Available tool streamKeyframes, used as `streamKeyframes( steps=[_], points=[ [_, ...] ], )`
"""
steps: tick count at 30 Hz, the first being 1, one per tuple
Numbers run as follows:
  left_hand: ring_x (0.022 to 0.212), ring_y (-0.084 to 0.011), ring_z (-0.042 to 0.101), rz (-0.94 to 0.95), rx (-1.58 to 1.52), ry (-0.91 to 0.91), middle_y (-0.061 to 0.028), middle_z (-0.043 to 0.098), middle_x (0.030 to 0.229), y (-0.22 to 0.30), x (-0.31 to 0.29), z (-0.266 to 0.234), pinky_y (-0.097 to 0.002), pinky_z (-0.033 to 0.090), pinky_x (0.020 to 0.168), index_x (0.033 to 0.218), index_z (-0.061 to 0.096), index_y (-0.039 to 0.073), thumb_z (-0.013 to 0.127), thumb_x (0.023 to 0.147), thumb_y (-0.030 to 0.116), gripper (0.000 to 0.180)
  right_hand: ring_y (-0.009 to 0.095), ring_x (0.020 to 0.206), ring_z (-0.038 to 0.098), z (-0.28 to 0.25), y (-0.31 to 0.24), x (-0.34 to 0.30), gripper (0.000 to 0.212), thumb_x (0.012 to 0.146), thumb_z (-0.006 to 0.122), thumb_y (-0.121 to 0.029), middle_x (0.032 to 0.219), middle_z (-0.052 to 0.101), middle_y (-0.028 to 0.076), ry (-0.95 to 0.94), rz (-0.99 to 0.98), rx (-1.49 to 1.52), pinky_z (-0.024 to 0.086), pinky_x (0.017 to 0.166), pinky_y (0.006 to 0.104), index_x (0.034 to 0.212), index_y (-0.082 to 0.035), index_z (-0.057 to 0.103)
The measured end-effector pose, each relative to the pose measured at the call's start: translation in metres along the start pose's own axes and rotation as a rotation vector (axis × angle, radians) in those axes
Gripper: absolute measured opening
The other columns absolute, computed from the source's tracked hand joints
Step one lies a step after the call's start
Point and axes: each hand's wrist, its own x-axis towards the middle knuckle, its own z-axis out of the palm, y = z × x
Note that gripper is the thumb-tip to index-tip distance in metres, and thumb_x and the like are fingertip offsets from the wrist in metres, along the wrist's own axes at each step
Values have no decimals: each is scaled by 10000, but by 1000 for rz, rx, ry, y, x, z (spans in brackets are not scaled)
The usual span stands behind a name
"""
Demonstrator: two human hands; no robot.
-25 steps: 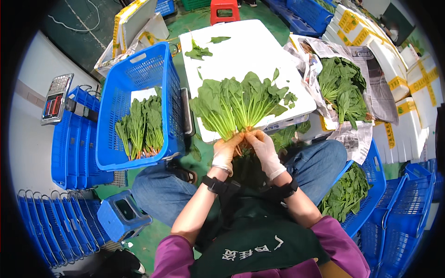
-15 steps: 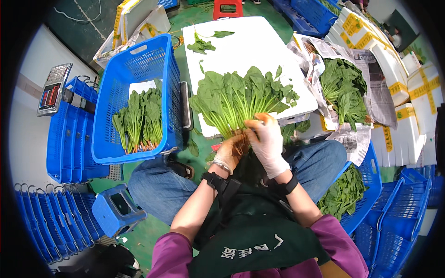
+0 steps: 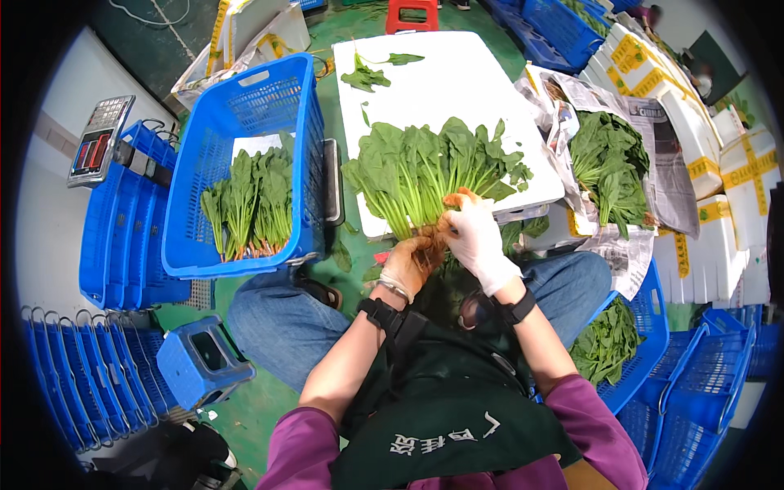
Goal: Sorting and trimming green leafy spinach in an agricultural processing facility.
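Note:
A broad bunch of spinach (image 3: 433, 167) lies fanned out over the near edge of a white foam board (image 3: 441, 86), leaves away from me and roots toward me. My left hand (image 3: 407, 265), in a soiled glove, is closed round the root ends. Against the stem bases on the right, my gloved right hand (image 3: 478, 241) pinches with bent fingers, its fingertips stained orange-brown. What exactly lies between those fingertips is partly hidden. A few loose spinach leaves (image 3: 365, 76) rest at the board's far left.
To the left stands a blue basket (image 3: 180, 237) with spinach bunches inside, beside a scale display (image 3: 100, 140). More spinach (image 3: 608, 163) lies on newspaper (image 3: 665, 163) at right, above another blue basket (image 3: 660, 314) of greens. A blue stool (image 3: 200, 359) is at lower left.
My right hand's fingers have drawn closer together at the stem bases. My left hand keeps its hold on the roots. The whole view has shifted slightly.

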Motion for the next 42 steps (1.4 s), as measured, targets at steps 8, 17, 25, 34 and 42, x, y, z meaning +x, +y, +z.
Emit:
streamKeyframes(
  steps=[8, 17, 25, 34, 42],
  points=[
    [914, -218, 603, -24, 40, -29, -106, 617, 1064, 10, -1, 7, -329, 488, 792, 1118, 543, 12, 466, 849, 94, 292, 304, 929, 589, -55, 0, -45, 246, 706, 681, -90, 989, 626, 126, -515, 409, 1355, 449, 875, 347, 950, -78, 657],
    [855, -176, 596, -154, 243, 130, 9, 634, 1026, 21, -13, 27, -353, 459, 725, 1131, 567, 151, 542, 881, 371, 334, 294, 739, 597, -12, 12, -66, 308, 713, 690, -370, 726, 606, 65, -108, 555, 113, 474, 662, 389, 671, -92, 565],
    [817, -167, 620, -56, 348, 308, -33, 643, 966, 4, 15, 12, -309, 492, 703, 1056, 602, 94, 589, 854, 230, 244, 108, 713, 551, 27, 10, -36, 386, 827, 629, -388, 778, 617, -12, -246, 1053, 1277, 437, 666, 281, 925, -15, 634],
    [798, -192, 640, 54, 330, 241, -97, 655, 940, 7, -21, 20, -301, 513, 697, 1082, 565, -4, 575, 863, 138, 261, 152, 686, 577, 40, 5, -36, 255, 841, 595, -275, 728, 626, 64, -137, 784, 736, 444, 633, 318, 854, -21, 608],
    [798, -163, 637, 189, 494, 190, -66, 655, 929, -10, -22, 18, -302, 521, 677, 1062, 585, 8, 619, 823, 118, 266, 232, 875, 615, 61, 17, -71, 358, 868, 542, -316, 940, 648, 154, -188, 766, 1003, 459, 771, 339, 1029, 0, 583]
  ],
)
